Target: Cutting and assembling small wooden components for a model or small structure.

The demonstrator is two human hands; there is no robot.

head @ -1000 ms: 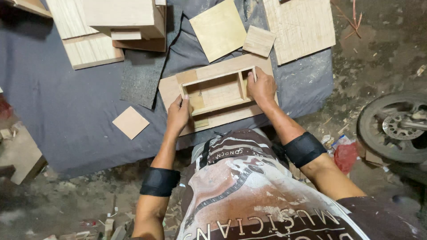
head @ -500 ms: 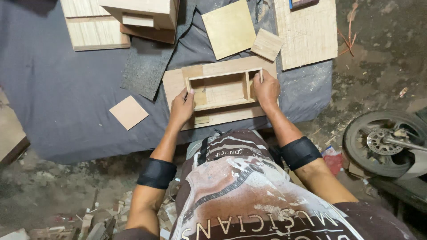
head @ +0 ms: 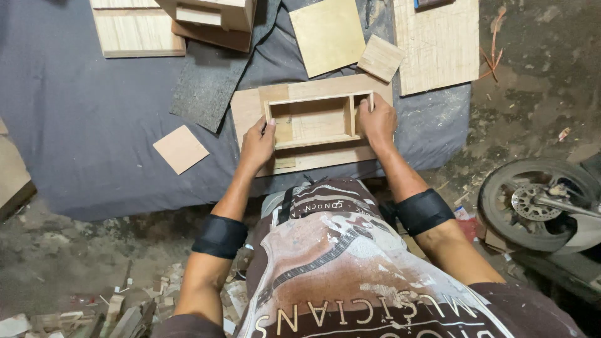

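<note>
Two hands are on one small open wooden frame (head: 318,120), and from my remote seat I see it lying flat on a rectangular plywood board (head: 250,109) in the middle of the scene. My left hand (head: 258,143) grips the frame's left end, its fingers (head: 268,128) curled over the short wall, thumb on the outside. My right hand (head: 377,122) clasps the right end, fingers (head: 365,105) wrapped over the far right corner and dipping into the narrow right compartment. So the frame sits between the two hands, held at both ends, its long walls running left to right. One inner divider splits it into two compartments, a wide one on the left and a slim one on the right.

The board rests on one dark grey cloth (head: 81,131) spread over the floor. I count three loose square pieces: one pale square (head: 180,149) on the cloth left of my left hand, one larger yellowish square (head: 327,35) far of the frame, and one small square block (head: 380,58) just to its right. One tall plank panel (head: 438,47) lies far right, one slatted panel (head: 134,31) far left, with one wooden box (head: 216,19) beside it. One dark rough mat (head: 210,84) lies between. One motorcycle wheel (head: 532,203) stands near right.
</note>
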